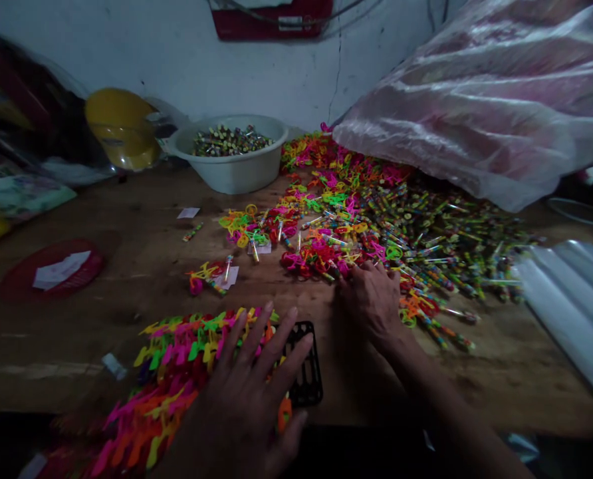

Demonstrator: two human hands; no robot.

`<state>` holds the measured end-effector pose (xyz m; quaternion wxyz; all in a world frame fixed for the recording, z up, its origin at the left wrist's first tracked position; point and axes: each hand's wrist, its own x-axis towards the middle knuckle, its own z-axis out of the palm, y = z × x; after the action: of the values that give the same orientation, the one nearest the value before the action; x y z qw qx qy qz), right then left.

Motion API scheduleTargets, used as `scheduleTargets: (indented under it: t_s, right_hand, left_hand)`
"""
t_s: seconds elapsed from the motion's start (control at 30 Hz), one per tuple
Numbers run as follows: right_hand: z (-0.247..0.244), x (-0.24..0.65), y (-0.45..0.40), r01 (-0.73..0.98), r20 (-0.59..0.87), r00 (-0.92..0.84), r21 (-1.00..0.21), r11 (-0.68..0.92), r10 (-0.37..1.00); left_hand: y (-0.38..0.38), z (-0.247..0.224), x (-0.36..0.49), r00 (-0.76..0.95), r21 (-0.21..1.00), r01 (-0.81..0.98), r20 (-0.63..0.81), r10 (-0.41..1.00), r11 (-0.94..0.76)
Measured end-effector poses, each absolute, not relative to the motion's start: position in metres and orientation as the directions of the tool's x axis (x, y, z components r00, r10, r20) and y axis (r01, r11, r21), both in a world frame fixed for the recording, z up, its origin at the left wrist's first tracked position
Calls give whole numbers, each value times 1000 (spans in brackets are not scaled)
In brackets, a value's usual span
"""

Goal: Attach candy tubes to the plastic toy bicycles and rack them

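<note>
My left hand (249,382) is spread, palm down, over rows of small bright plastic pieces (177,392) in pink, green, yellow and orange. Under its fingers a black slotted plastic rack (307,366) shows at the right end of the rows. My right hand (373,296) reaches into the near edge of a loose heap of colourful plastic pieces (309,259), with bent fingers drawn together. What lies between its fingertips is hidden. Beside it spreads a large pile of thin patterned tubes (441,239), some with clear ends.
A white basin (237,169) full of short patterned tubes stands by the wall. A big clear plastic bag (476,113) hangs over the pile. At left lie a red round lid (84,266) with paper on it and a yellow cap (121,126). Clear plastic film (566,306) lies at right.
</note>
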<state>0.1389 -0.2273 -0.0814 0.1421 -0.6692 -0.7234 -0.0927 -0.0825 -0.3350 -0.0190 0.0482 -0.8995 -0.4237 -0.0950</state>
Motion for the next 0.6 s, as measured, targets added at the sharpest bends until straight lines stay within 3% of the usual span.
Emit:
scheduleTargets:
  t_s: [0.27, 0.47, 0.6]
  right_hand:
    - [-76, 131, -222, 992, 372, 16, -123, 32, 928]
    - [-44, 152, -262, 955, 545, -56, -215, 204, 836]
    - [-63, 155, -304, 918, 625, -20, -298, 262, 780]
  left_hand:
    - [-338, -17, -82, 605, 8, 786, 199, 771, -618]
    - [-338, -17, -82, 591, 52, 795, 159, 791, -605]
    - [-337, -18, -80, 582, 80, 799, 146, 800, -596]
